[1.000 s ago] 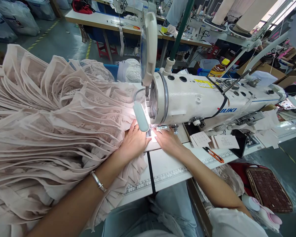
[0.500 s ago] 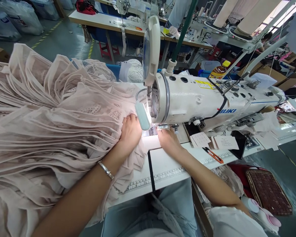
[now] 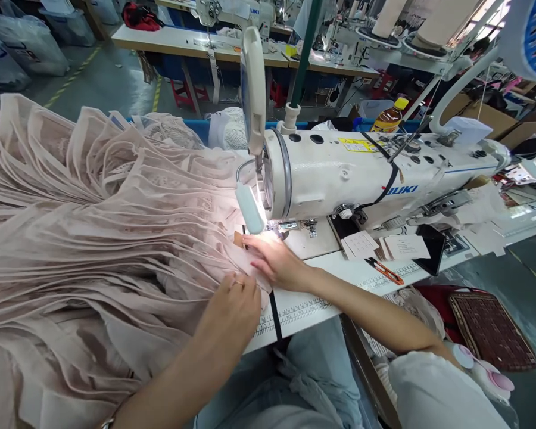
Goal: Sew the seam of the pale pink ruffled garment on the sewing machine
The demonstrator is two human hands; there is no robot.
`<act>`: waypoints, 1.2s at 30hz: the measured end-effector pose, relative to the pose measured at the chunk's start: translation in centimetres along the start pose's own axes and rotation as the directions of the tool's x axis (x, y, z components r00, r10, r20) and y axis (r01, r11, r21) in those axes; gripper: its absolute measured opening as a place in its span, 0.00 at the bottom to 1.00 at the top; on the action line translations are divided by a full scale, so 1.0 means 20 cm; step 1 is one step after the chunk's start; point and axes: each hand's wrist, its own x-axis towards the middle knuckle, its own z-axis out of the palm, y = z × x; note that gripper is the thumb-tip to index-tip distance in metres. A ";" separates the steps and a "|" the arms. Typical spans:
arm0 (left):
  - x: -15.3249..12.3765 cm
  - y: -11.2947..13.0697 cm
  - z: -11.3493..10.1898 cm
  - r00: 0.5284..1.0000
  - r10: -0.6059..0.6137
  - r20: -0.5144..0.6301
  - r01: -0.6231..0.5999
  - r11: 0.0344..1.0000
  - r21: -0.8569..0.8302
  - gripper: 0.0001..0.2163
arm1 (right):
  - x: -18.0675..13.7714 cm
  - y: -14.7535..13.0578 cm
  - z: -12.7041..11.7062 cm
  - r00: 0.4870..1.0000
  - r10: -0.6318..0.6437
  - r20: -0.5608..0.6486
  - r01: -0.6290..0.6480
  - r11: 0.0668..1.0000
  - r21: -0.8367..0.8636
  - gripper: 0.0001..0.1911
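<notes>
A large pile of pale pink garment pieces, sheer with lace parts, spreads over the left of the table. My left hand, with a ring on one finger, is closed on the fabric edge near the table's front. Just beyond it, my right hand lies on the pink fabric with fingers stretched and thumb apart, pointing left. Its fingertips are beside the lit needle area of the white sewing machine. A small pale green lamp hangs right above those fingers. The needle itself cannot be made out.
An orange cutter and paper cards lie right of my right forearm, with a dark flat tray beside them. A ruler strip runs along the front edge. Thread cones stand at upper right.
My left hand has drawn back from beside the needle toward the table's front edge. My right hand has moved left from the machine bed onto the fabric. The view has shifted slightly.
</notes>
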 end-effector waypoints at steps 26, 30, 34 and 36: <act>0.06 -0.11 -0.04 0.993 -0.029 0.116 0.059 0.962 -0.265 0.15 | -0.20 -0.01 -0.09 0.713 0.623 0.322 -0.643 0.400 0.653 0.21; 0.14 -0.07 0.07 0.990 0.003 -0.140 0.011 0.995 0.098 0.25 | -0.24 -0.04 -0.10 0.735 0.588 0.338 -0.629 0.405 0.664 0.22; 0.18 -0.07 0.03 0.999 -0.025 -0.032 0.031 0.982 0.184 0.21 | -0.31 -0.04 -0.13 0.731 0.603 0.319 -0.647 0.462 0.607 0.14; 0.21 -0.09 -0.01 0.999 -0.032 -0.007 0.032 0.993 0.114 0.17 | -0.34 -0.05 -0.13 0.737 0.630 0.244 -0.650 0.563 0.510 0.09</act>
